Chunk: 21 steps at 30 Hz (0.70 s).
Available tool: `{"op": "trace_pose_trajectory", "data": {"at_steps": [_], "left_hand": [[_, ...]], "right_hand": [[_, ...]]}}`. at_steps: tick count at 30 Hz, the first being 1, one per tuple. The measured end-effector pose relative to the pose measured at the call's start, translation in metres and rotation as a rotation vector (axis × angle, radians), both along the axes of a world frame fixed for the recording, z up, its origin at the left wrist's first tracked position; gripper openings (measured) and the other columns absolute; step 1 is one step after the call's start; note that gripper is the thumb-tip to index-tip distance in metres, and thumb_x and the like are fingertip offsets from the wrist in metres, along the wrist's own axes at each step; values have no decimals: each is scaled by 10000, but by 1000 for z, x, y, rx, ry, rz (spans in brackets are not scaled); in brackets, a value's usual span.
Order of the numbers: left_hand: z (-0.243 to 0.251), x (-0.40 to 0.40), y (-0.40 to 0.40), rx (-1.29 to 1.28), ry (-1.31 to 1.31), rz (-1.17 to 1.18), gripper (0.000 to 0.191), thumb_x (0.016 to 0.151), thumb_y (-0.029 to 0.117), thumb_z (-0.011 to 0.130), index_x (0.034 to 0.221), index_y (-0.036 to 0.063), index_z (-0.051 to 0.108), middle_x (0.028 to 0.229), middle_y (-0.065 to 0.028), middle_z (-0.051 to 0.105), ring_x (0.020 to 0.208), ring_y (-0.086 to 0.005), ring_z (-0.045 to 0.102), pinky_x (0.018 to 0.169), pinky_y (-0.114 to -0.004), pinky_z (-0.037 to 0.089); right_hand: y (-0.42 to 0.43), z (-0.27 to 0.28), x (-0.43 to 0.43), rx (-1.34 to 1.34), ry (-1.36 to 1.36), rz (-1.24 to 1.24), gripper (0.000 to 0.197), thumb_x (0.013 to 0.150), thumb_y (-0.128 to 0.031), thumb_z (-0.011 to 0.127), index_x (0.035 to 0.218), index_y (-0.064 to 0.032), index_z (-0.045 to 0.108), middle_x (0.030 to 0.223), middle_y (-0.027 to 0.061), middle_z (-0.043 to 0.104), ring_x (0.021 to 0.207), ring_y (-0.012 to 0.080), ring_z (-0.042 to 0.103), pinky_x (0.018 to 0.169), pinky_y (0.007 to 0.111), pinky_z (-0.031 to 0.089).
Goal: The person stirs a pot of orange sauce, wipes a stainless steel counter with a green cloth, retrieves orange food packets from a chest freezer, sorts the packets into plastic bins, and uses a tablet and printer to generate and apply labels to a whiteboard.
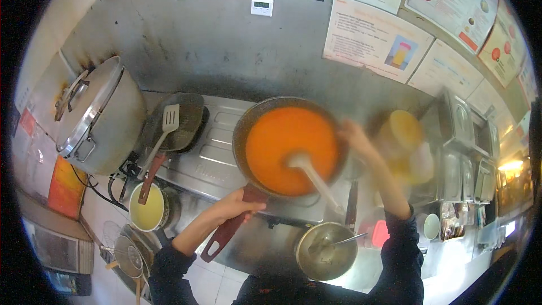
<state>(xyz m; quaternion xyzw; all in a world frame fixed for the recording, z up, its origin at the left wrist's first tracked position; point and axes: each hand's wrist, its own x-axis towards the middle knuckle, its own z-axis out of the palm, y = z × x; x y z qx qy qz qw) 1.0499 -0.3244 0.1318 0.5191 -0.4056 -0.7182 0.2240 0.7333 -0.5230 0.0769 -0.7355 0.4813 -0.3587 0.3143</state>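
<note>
A deep pan (239, 135) holding orange liquid (283, 135) sits on the right part of a steel gas stove (220, 135). My left hand (237, 207) grips its dark red handle (226, 231) near the pan's wall. A pale ladle or spoon (315, 178) rests with its head in the liquid and its handle over the near right rim. My right hand (353, 133), blurred, is at the pan's right rim; whether its fingers hold anything cannot be told.
A large lidded pot (106, 123) stands left. A grey slotted spatula (170, 118) lies over a dark pan (190, 118). Nearer are a pot of yellow liquid (148, 216) and a metal bowl (326, 275) with a utensil. Blurred yellow containers (402, 135) and steel food pans (455, 173) stand right.
</note>
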Motion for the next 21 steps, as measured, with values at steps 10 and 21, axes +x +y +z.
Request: {"op": "trace_pose_trajectory", "data": {"at_steps": [10, 21], "left_hand": [[-14, 1, -25, -38, -22, -46, 241, 729, 188, 628, 852, 70, 458, 573, 28, 440, 441, -56, 424, 395, -200, 365], [-86, 27, 0, -9, 231, 362, 509, 797, 522, 405, 1052, 84, 448, 847, -96, 548, 661, -182, 548, 513, -324, 464]], "right_hand": [[-21, -3, 6, 229, -68, -46, 168, 765, -129, 539, 841, -16, 439, 715, 65, 482, 644, 147, 460, 546, 300, 393], [11, -6, -23, 240, -156, -201, 219, 798, -108, 493, 1006, -39, 503, 737, 75, 519, 692, 165, 505, 590, 311, 416]]}}
